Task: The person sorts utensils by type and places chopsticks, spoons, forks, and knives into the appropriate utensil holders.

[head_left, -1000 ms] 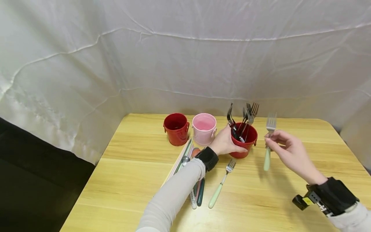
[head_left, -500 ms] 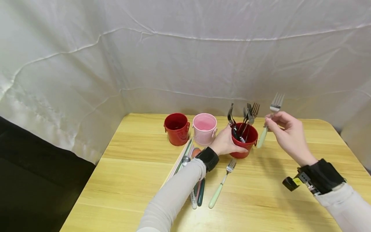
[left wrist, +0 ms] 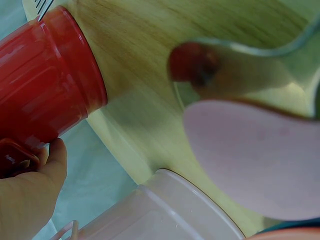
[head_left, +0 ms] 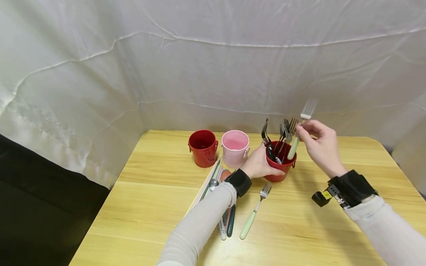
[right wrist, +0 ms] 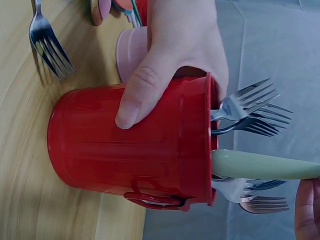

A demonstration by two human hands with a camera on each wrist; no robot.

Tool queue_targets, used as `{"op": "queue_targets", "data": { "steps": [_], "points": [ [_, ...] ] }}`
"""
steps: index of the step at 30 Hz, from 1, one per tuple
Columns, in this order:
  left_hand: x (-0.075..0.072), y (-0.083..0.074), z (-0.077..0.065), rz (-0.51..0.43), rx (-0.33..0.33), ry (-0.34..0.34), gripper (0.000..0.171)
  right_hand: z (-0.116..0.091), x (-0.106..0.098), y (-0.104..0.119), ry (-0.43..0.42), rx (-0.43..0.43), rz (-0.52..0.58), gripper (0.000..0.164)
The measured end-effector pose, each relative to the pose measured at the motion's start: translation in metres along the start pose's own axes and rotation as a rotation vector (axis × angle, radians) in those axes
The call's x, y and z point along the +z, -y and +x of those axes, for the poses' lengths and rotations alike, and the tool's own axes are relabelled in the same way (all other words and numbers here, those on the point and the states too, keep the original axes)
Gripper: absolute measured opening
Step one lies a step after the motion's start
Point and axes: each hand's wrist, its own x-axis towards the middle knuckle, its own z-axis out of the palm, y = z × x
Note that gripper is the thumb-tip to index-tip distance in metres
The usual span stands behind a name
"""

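Note:
My left hand [head_left: 259, 162] grips the right-hand red bucket [head_left: 275, 175], its thumb across the near side, as the right wrist view shows. Several metal forks [right wrist: 250, 102] stand in that bucket with their tines up. Over the bucket's mouth, my right hand [head_left: 319, 144] pinches a fork with a pale green handle [head_left: 293, 148] near its neck. Its tines point up and the handle's end is at the rim; in the right wrist view the green handle [right wrist: 260, 165] reaches the opening. A second green-handled fork [head_left: 251, 218] lies on the table in front of the bucket.
Left of the held bucket stand a pink bucket [head_left: 234, 153] and another red bucket [head_left: 203, 152]. Chopsticks, a spoon [head_left: 213, 183] and other long-handled utensils lie under and beside the left forearm. A pale cloth [head_left: 233, 81] hangs behind the wooden table [head_left: 139, 207].
My right hand has lifted the green-handled fork and carried it left, from beside the red bucket to over its mouth. The left hand has stayed on the bucket.

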Motion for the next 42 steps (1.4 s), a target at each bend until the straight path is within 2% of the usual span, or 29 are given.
{"op": "queue_targets", "data": {
  "steps": [7,15,20,29,33,36,42],
  "points": [
    [0.001,0.001,0.001,0.011,-0.019,0.002,0.095,0.002,0.008,-0.004,0.013,-0.005,-0.067,0.019],
    [0.0,0.001,0.0,0.006,0.028,0.001,0.094,0.001,0.011,-0.011,0.095,0.02,-0.232,0.029],
    [0.0,0.001,-0.002,0.01,-0.009,-0.015,0.093,-0.004,0.01,-0.017,0.146,0.062,-0.275,0.034],
    [0.0,-0.001,-0.003,-0.009,0.013,-0.011,0.092,-0.022,0.002,-0.026,0.121,0.079,-0.222,0.026],
    [0.001,-0.001,-0.003,-0.015,0.014,-0.011,0.092,-0.033,0.0,-0.029,0.119,0.123,-0.162,0.024],
    [0.0,-0.001,-0.003,-0.019,0.008,-0.013,0.091,-0.043,-0.002,-0.03,0.157,0.199,-0.077,0.025],
    [0.0,-0.002,-0.003,-0.017,-0.007,-0.021,0.091,-0.063,-0.006,-0.028,0.289,0.379,0.139,0.035]
  ]
}}
